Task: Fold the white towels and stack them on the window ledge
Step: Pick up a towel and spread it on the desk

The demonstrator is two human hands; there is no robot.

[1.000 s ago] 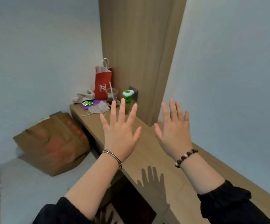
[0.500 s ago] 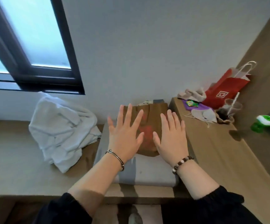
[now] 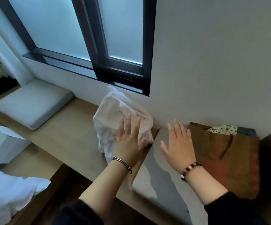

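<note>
Two hands stay spread and empty; the left hand [image 3: 128,143] now overlaps the crumpled white towel heap [image 3: 115,111] on the wooden window ledge [image 3: 70,132], the right hand [image 3: 178,146] above a grey cushion [image 3: 160,181], under a black-framed window [image 3: 97,46].

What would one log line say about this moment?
stage: unfolded | left hand: open, over crumpled white towel | right hand: open, above grey cushion | towel: on wooden ledge

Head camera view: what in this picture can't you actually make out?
All in the head view:
- White towel pile: crumpled, so its count is hidden; the left hand covers its lower right.
- Brown paper bag: its wall hides the contents, apart from a patterned top.
- White cloth, lower left: cut off by the frame edge.
- Whether that hand touches the pile: cannot tell.
</note>
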